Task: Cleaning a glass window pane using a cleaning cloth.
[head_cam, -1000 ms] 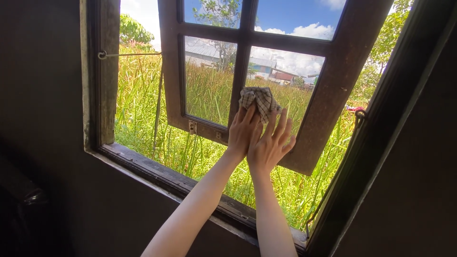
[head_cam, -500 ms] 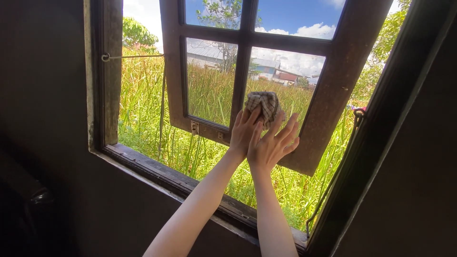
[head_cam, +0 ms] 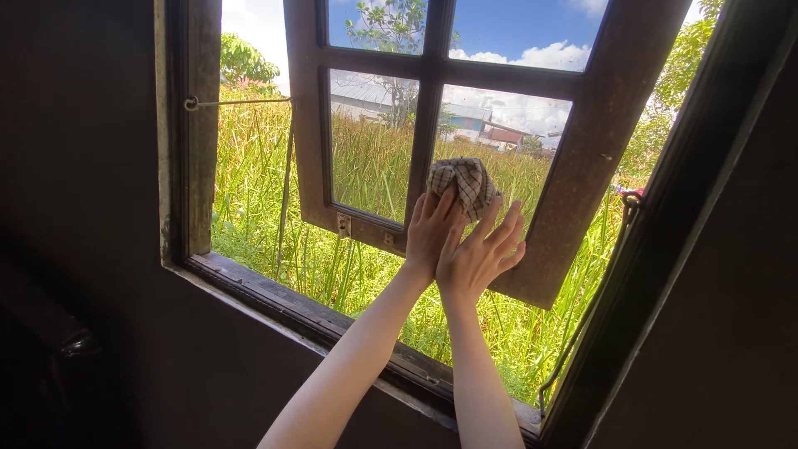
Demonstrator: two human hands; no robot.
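A thin metal stay hook [head_cam: 237, 102] spans the gap beside the dark window frame [head_cam: 179, 141]; the open wooden sash [head_cam: 582, 166] hangs over tall grass [head_cam: 249, 191]; the left hand [head_cam: 431, 233], fingers flat, presses a checked cloth [head_cam: 465, 183] against the lower right pane [head_cam: 507, 141]; the right hand [head_cam: 480, 258] lies just beside it, fingers spread, touching the cloth's lower edge

Dark wall [head_cam: 75, 208] w/ wood frame; open brown window sash [head_cam: 582, 166] behind fingers, sill [head_cam: 316, 316] below. Tall sunlit grass [head_cam: 249, 191], roofs [head_cam: 465, 116], blue sky beyond.
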